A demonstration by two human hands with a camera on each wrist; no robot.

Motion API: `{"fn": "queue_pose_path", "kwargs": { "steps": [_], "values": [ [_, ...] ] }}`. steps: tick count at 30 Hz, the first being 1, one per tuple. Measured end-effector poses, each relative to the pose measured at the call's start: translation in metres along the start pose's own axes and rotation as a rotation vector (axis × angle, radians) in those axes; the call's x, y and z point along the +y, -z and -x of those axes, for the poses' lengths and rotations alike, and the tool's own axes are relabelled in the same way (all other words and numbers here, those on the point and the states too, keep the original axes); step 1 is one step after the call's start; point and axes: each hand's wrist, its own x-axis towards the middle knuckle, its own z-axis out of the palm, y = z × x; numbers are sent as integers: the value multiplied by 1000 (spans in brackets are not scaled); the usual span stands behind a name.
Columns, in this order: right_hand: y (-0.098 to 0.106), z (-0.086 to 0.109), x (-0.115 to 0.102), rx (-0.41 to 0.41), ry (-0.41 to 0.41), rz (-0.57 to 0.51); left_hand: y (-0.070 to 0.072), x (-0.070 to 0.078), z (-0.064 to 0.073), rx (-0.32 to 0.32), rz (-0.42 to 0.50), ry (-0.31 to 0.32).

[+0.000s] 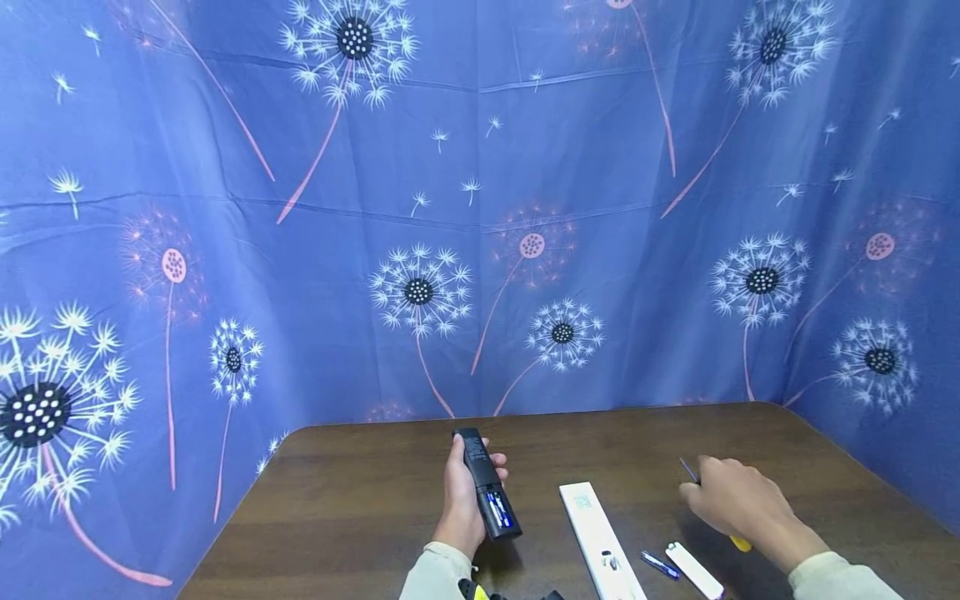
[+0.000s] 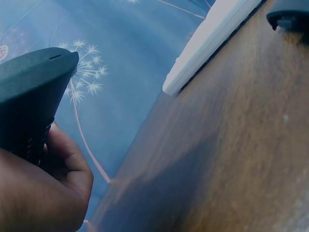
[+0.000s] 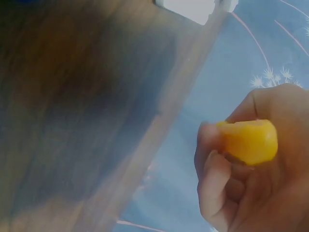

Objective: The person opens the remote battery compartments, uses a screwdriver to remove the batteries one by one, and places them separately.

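Observation:
A black remote control [image 1: 483, 479] is gripped in my left hand [image 1: 461, 504], its back facing up. The battery compartment at its near end is uncovered, and blue-and-silver batteries [image 1: 498, 509] lie inside. In the left wrist view the remote control [image 2: 31, 92] hides part of the hand. My right hand [image 1: 738, 504] holds a screwdriver with a thin metal shaft [image 1: 688, 470] and a yellow handle [image 3: 251, 141]. Its fingers curl round the handle, above the right side of the table. A loose blue battery [image 1: 660, 565] lies between the hands.
A long white bar-shaped object [image 1: 600, 533] with a printed label lies on the brown wooden table [image 1: 337, 500]. Right of the battery is a smaller white elongated piece [image 1: 695, 571]. Dark and yellow items [image 1: 480, 592] show at the bottom edge. A blue dandelion-patterned curtain [image 1: 480, 167] hangs behind.

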Motion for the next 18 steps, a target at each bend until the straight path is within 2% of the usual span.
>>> {"fn": "queue_pose_path", "kwargs": {
  "steps": [4,8,14,18],
  "values": [
    [-3,3,-1,-22,-1,-18,2,-3,1,1,25,-2],
    [-4,4,-2,-14,-8,0,0,-3,1,-9,14,-7],
    [-3,4,-2,-43,-16,-9,-1,-1,0,1,-10,-3],
    [-2,4,0,-26,-14,-5,0,-3,0,7,-17,-5]
  ]
}}
